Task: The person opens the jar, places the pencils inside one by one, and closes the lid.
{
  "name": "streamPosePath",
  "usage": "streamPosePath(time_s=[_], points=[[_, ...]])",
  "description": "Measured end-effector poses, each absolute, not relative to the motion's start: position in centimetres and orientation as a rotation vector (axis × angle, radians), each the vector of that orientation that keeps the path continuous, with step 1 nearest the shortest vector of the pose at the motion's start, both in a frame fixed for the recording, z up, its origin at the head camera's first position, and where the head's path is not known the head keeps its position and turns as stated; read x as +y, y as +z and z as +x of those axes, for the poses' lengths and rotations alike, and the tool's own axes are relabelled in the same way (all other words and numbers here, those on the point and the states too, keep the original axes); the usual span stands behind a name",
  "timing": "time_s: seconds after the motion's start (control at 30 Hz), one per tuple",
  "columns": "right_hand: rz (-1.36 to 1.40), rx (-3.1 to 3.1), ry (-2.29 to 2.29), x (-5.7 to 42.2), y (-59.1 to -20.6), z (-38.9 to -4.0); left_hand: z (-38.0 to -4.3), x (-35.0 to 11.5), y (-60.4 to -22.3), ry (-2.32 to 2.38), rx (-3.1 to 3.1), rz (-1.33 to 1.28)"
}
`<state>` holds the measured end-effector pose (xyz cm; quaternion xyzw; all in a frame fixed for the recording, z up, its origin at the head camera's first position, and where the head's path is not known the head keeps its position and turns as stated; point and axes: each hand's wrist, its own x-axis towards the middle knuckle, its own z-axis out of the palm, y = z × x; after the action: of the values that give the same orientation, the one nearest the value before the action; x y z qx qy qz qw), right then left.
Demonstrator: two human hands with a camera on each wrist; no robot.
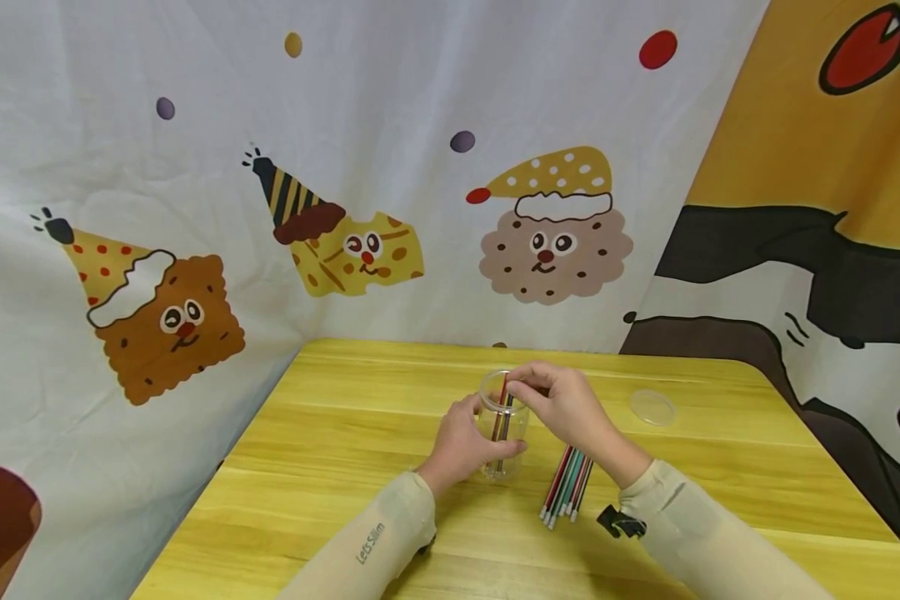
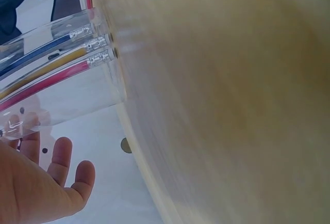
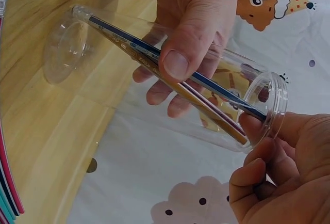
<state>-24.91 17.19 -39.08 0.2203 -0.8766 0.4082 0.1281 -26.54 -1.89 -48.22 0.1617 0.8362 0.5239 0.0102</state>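
In the head view my left hand (image 1: 465, 442) grips a clear round jar (image 1: 517, 427) that stands upright on the table, fingers and thumb around its side. Inside the jar are a blue pencil (image 2: 36, 54), a yellow pencil (image 2: 41, 74) and a pink pencil (image 2: 51, 82), erasers down near the base. My right hand (image 1: 566, 408) is at the jar's mouth. In the right wrist view its fingertips reach inside the rim (image 3: 282, 97) and pinch the end of the blue pencil. Right of the jar, partly under my right forearm, lies a bunch of pencils (image 1: 567, 487).
A clear round lid (image 1: 652, 407) lies on the wooden table (image 1: 330, 467) at the right, behind my right forearm. Beyond the table's far edge hangs a white curtain (image 1: 390, 108) printed with cartoon biscuits and cheese.
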Motion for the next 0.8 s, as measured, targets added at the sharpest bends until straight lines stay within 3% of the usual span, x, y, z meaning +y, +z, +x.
streamPosePath(time_s=[0.8], points=[[0.645, -2.596, 0.939, 16.7, -38.26, -24.65, -26.36, -1.86, -48.16, 1.62, 2.622, 0.516]])
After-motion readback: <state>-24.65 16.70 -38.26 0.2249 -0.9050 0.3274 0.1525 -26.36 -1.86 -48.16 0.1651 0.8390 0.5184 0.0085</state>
